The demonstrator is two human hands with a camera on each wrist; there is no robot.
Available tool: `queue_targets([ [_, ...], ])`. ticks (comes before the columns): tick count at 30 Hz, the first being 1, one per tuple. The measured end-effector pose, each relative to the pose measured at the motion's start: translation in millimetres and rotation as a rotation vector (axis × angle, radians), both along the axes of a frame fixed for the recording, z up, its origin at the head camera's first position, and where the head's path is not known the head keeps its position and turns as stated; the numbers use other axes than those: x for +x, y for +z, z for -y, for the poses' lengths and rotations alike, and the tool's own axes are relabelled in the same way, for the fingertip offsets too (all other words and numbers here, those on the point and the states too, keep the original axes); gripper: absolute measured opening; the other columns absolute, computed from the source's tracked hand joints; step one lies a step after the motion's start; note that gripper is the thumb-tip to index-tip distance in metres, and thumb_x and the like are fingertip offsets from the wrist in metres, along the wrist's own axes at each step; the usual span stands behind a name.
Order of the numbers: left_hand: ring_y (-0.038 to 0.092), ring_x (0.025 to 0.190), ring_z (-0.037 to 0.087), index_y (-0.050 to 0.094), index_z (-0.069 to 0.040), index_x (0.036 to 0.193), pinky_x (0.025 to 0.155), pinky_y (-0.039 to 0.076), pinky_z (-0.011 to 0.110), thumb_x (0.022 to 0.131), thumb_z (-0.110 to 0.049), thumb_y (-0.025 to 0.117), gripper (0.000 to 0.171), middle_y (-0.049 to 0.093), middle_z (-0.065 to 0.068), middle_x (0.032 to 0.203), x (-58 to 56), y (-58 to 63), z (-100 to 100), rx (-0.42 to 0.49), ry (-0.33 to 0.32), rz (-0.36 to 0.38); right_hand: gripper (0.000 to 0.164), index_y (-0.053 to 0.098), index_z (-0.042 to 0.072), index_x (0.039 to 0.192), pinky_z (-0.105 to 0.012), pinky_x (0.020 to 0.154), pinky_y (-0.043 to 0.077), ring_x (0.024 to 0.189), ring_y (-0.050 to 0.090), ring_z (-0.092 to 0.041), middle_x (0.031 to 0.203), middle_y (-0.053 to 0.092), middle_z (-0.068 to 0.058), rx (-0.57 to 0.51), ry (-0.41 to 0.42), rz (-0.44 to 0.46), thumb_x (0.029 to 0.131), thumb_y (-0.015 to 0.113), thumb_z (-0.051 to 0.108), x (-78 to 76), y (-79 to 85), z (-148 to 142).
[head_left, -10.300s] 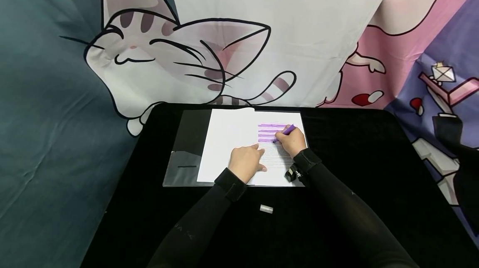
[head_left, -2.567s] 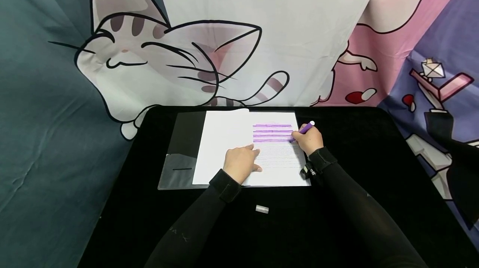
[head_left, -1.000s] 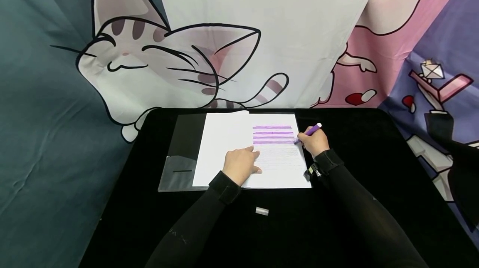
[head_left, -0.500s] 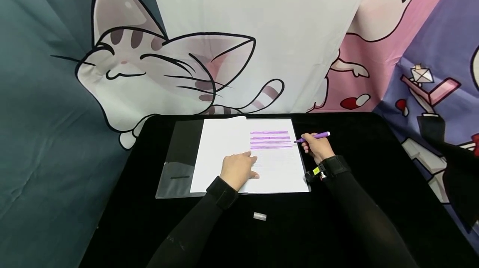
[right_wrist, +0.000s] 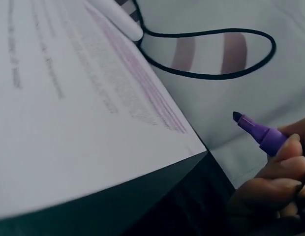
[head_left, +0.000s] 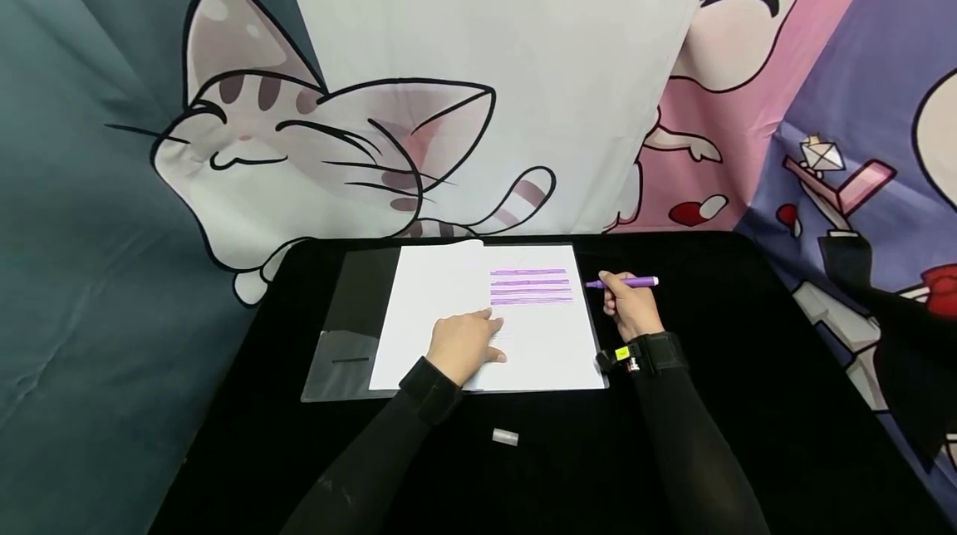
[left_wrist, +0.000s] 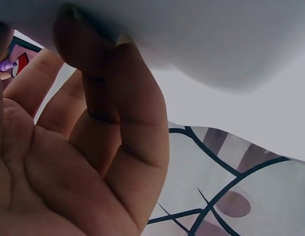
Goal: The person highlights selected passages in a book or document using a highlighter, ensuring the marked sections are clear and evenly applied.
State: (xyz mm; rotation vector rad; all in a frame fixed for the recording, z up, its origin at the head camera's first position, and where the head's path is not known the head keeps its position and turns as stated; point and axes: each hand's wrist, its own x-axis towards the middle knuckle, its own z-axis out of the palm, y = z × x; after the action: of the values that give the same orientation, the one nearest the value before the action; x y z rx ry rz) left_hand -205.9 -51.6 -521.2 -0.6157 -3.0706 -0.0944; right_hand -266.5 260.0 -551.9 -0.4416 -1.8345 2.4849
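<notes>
White pages (head_left: pixel 542 352) lie open on the black table; the right-hand page bears purple highlighted lines (head_left: pixel 531 287) across its upper part. My left hand (head_left: pixel 462 346) rests near the middle fold, fingers spread on the paper. In the left wrist view its fingertips (left_wrist: pixel 124 42) touch the underside-lit white sheet. Just off the page's right edge, my right hand (head_left: pixel 632 309) pinches a purple highlighter (head_left: pixel 641 282). In the right wrist view the highlighter's dark chisel tip (right_wrist: pixel 236 116) is bare and apart from the paper.
A small pale cylinder (head_left: pixel 505 437), like a pen cap, lies in front of the pages. A clear plastic cover (head_left: pixel 345 365) extends left of them. The black table (head_left: pixel 718 369) meets a cartoon-printed cloth (head_left: pixel 568 45) behind it.
My right hand has carried the highlighter along the fourth purple band, then off the right edge of the page. The left hand keeps its place on the paper. The head view has tilted up slightly.
</notes>
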Motion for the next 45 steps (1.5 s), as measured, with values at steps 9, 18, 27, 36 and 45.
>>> queue_targets([
  [9,0.078,0.137,0.034,0.075,-0.026,0.152,0.094,0.069,0.059,0.090,-0.057,0.088,0.070,0.069,0.000,0.163,-12.7,3.2,1.1,0.050,0.020,0.010,0.036,0.063,0.018,0.082,-0.018,0.058,0.043,0.061,0.051,-0.005,0.072,0.061,0.003,-0.337,0.045,-0.026,0.117,0.061,0.008,-4.2,17.8,-15.2],
  [18,0.077,0.138,0.033,0.074,-0.026,0.153,0.093,0.070,0.058,0.092,-0.057,0.086,0.069,0.068,0.001,0.165,-13.1,0.8,-3.0,0.030,-0.009,0.014,0.037,0.071,0.016,0.090,-0.018,0.063,0.044,0.063,0.052,-0.004,0.076,0.059,0.005,-0.376,0.018,0.047,0.121,0.052,0.019,9.6,16.1,-15.6],
  [27,0.081,0.086,0.018,0.085,-0.019,0.112,0.072,0.067,0.039,0.098,-0.050,0.087,0.034,0.086,-0.003,0.100,42.0,23.3,12.6,0.080,-0.319,-0.041,0.033,0.064,0.018,0.086,-0.017,0.060,0.045,0.061,0.053,-0.003,0.074,0.062,0.005,-0.363,0.018,-0.068,0.118,0.059,0.012,13.7,5.9,-3.2],
  [36,0.063,0.073,-0.001,0.081,-0.022,0.099,0.068,0.057,0.019,0.088,-0.039,0.097,0.026,0.073,-0.010,0.088,90.5,10.2,13.6,0.126,-0.423,0.049,0.036,0.069,0.019,0.089,-0.019,0.065,0.049,0.064,0.056,-0.004,0.076,0.063,0.006,-0.358,0.042,-0.084,0.121,0.053,0.017,19.0,-1.2,-5.0],
  [45,0.059,0.068,0.007,0.073,-0.016,0.101,0.063,0.056,0.031,0.111,-0.028,0.075,0.015,0.073,-0.005,0.082,59.4,40.8,18.0,0.252,-0.296,-0.020,0.036,0.066,0.021,0.086,-0.015,0.059,0.049,0.063,0.060,-0.001,0.075,0.069,0.007,-0.259,0.157,-0.226,0.119,0.057,0.013,34.8,14.2,7.8],
])
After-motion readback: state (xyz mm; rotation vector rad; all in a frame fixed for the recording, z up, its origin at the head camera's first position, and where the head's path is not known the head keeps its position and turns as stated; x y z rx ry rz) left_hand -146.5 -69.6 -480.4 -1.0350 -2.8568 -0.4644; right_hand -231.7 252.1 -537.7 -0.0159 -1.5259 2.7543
